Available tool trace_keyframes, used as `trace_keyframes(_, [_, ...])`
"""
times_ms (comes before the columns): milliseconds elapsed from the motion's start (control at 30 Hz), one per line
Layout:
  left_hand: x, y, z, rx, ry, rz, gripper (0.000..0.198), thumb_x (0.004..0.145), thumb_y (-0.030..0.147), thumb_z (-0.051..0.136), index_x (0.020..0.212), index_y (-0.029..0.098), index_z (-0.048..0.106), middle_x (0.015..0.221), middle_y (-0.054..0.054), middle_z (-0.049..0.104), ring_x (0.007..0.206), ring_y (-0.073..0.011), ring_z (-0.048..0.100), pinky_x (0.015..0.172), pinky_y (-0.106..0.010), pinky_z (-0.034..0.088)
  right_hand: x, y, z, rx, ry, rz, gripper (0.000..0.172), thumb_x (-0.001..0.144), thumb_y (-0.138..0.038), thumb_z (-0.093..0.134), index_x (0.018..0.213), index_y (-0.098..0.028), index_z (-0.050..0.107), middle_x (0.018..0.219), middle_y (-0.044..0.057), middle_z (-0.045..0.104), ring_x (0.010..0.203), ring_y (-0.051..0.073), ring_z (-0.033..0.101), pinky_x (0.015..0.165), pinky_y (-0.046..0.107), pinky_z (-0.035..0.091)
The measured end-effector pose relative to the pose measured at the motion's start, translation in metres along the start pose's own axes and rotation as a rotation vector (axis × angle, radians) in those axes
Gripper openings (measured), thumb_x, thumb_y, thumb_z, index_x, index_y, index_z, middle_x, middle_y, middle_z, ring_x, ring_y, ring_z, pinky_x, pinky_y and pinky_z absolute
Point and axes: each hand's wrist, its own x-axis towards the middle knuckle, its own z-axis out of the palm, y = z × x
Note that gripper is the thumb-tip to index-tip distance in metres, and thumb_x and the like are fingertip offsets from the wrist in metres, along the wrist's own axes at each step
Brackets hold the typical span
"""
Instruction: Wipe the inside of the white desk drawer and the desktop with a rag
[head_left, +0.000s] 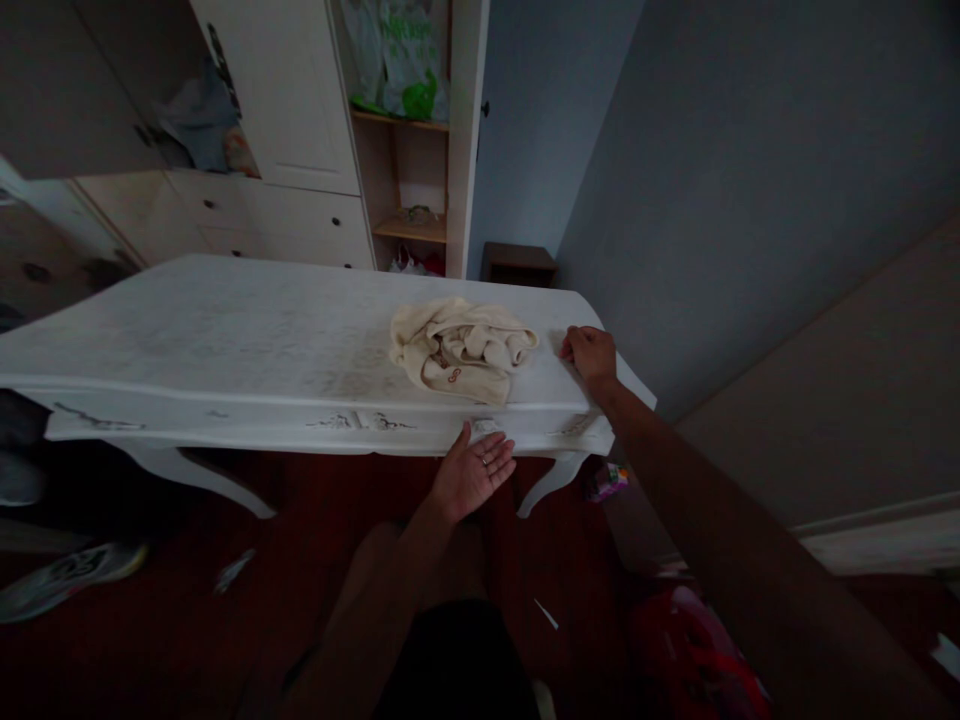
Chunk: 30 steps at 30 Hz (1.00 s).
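A crumpled cream cloth (469, 350) with a small reddish mark lies on the right half of the white table (225, 320). Just in front of the table's front edge, my left hand (474, 475) is held palm up, fingers stretched out and a ring on one of them. Nothing lies in that palm. To the right of the cloth and apart from it, my right hand (590, 352) is at the tabletop near its right end. Its fingers are curled in, and what they may hold is hidden. Grey smudges mark the tabletop left of the cloth.
Behind the table stand white cabinets (300, 110) and an open shelf unit (411, 228) with plastic bags (405, 60). A grey wall (750, 180) rises at the right. On the red floor are a shoe (71, 580) at left and a red bag (694, 650) at right.
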Motion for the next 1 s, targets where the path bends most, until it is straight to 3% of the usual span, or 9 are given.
trace_keyframes(133, [0.005, 0.008, 0.009, -0.053, 0.041, -0.011, 0.038, 0.098, 0.04, 0.05, 0.109, 0.006, 0.063, 0.095, -0.015, 0.073, 0.09, -0.0207, 0.072, 0.085, -0.033, 0.056, -0.001, -0.001, 0.0, -0.004, 0.002, -0.001, 0.032, 0.079, -0.031, 0.049, 0.05, -0.022, 0.058, 0.045, -0.001, 0.057, 0.047, 0.014, 0.051, 0.052, 0.027, 0.039])
trace_keyframes(300, [0.009, 0.023, 0.017, -0.015, 0.148, -0.063, 0.016, 0.091, 0.022, 0.053, 0.096, 0.009, 0.062, 0.086, -0.013, 0.072, 0.077, -0.0193, 0.072, 0.074, -0.033, 0.058, -0.001, 0.0, 0.0, 0.007, -0.002, -0.016, 0.033, 0.081, -0.032, 0.05, 0.051, -0.021, 0.058, 0.047, -0.001, 0.058, 0.047, 0.013, 0.051, 0.054, 0.026, 0.04])
trace_keyframes(767, [0.008, 0.026, 0.018, 0.082, 0.197, -0.043, 0.02, 0.09, 0.021, 0.054, 0.1, 0.008, 0.065, 0.083, -0.012, 0.074, 0.072, -0.0169, 0.072, 0.064, -0.027, 0.058, 0.003, 0.005, 0.001, -0.001, 0.004, 0.003, 0.032, 0.08, -0.032, 0.05, 0.052, -0.021, 0.06, 0.047, -0.001, 0.059, 0.048, 0.013, 0.052, 0.052, 0.025, 0.04])
trace_keyframes(1000, [0.005, 0.024, 0.016, 0.286, 0.255, -0.012, 0.027, 0.091, 0.029, 0.052, 0.097, 0.006, 0.066, 0.076, -0.012, 0.074, 0.066, -0.0169, 0.07, 0.066, -0.028, 0.058, 0.001, -0.001, 0.001, 0.009, 0.026, 0.026, 0.029, 0.078, -0.029, 0.05, 0.051, -0.021, 0.058, 0.046, -0.001, 0.059, 0.046, 0.013, 0.053, 0.054, 0.025, 0.042])
